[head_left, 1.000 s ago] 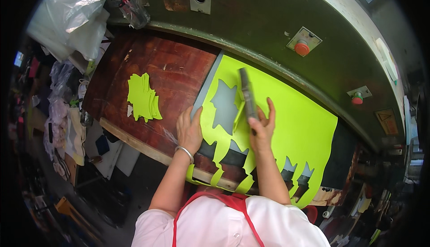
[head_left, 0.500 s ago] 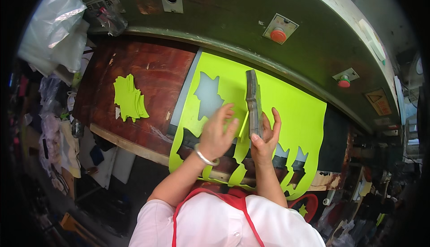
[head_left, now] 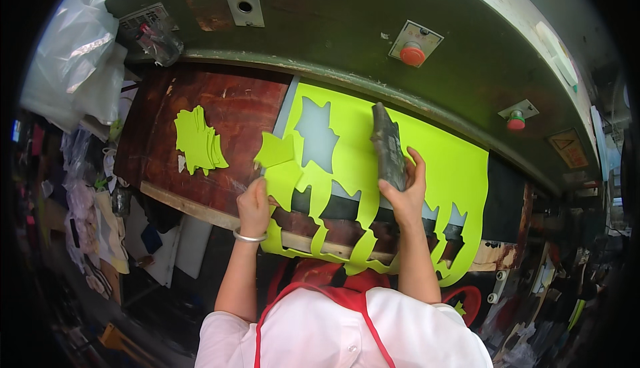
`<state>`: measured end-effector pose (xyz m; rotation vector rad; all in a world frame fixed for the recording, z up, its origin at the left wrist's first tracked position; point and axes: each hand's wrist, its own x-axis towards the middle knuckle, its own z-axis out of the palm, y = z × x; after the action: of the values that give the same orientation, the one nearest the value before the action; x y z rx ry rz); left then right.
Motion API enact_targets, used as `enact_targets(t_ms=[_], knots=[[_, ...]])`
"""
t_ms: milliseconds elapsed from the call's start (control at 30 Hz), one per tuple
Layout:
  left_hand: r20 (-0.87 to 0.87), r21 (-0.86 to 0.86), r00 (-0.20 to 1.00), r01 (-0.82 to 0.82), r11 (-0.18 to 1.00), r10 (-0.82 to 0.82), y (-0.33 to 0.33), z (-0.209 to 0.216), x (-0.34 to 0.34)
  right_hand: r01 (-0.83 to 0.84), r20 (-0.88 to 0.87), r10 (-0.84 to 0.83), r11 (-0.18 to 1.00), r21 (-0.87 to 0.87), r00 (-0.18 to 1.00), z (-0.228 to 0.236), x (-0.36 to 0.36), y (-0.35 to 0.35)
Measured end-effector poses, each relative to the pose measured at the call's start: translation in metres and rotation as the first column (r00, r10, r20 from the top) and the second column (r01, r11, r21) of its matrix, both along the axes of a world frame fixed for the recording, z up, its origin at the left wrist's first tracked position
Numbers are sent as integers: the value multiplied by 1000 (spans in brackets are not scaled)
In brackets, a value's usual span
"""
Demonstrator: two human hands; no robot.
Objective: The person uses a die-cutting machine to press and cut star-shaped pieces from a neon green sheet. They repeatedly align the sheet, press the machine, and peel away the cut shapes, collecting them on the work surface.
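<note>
Grey block (head_left: 388, 145), right hand (head_left: 408, 193) gripping, slants lengthwise forward-left; left hand (head_left: 254, 209) pinches cutout (head_left: 281, 168).

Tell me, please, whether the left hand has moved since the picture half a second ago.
Yes: the left hand has moved left, judged against the larger red button, and now holds a lime-green cut piece.

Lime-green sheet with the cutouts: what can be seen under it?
Through holes in the lime-green sheet show a grey board, a black layer and brown wooden tabletop. What lies beneath its uncut areas is covered and cannot be seen.
</note>
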<state>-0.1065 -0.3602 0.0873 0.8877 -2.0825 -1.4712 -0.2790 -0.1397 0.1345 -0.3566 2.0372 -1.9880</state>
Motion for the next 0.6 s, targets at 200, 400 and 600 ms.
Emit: enact_targets(t_ms=[200, 400, 600], knots=[[-49, 63, 992, -112, 992, 115, 11, -28, -1, 119, -480, 141, 874, 471, 866, -27, -21, -40], [-7, -59, 990, -139, 989, 139, 5, -22, -15, 128, -534, 241, 817, 563, 811, -43, -35, -36], [-69, -152, 965, -261, 953, 253, 0, -19, -35, 560, -671, -294, 800, 216, 681, 5, -99, 51]])
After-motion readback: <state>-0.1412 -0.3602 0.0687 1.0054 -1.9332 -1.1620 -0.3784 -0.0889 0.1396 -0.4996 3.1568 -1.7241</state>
